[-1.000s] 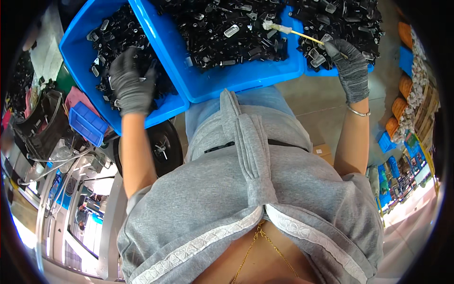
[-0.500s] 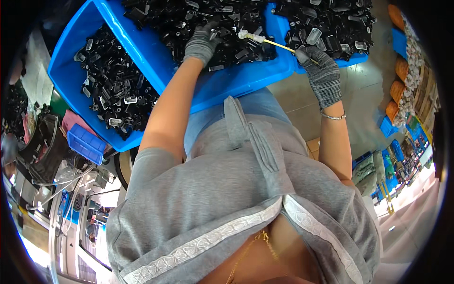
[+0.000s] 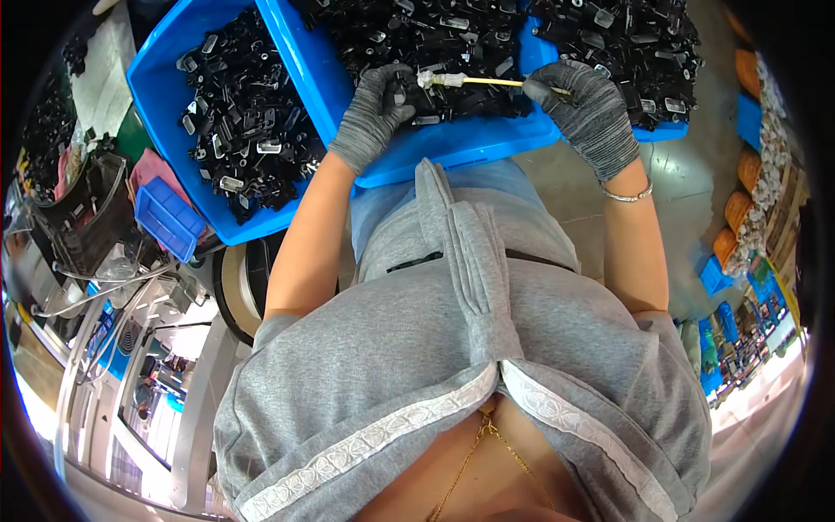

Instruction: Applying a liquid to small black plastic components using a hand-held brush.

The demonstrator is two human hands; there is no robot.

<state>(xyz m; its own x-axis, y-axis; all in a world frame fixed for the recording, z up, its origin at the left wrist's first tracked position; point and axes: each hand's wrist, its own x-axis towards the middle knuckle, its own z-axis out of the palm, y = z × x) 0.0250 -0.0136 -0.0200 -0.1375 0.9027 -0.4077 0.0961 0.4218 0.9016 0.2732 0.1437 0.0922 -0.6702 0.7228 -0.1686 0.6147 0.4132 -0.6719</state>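
My right hand [image 3: 593,113], in a grey knit glove, pinches a thin yellow stick [image 3: 494,82]. A lumpy white wrapped tip [image 3: 439,79] at the stick's far end points left toward my other hand. My left hand [image 3: 376,117], also gloved in grey, is closed with thumb and fingers curled round a small black plastic part [image 3: 399,94]; the glove and the dark pile make its outline hard to read. Both hands are over the near edge of a blue bin [image 3: 457,158] heaped with black plastic parts [image 3: 435,43], some with clear or silvery windows.
To the left stands another blue bin [image 3: 196,196] of similar parts, and a third heap [image 3: 626,52] lies at the right. A small blue tray [image 3: 170,217] sits beside a pink cloth [image 3: 156,170]. Orange containers [image 3: 739,209] line the far right, beyond the grey floor [image 3: 687,191].
My left hand has drawn back toward me from deeper over the pile. The stick has swung nearly level, its white tip now close to my left hand. The whole view has shifted slightly.
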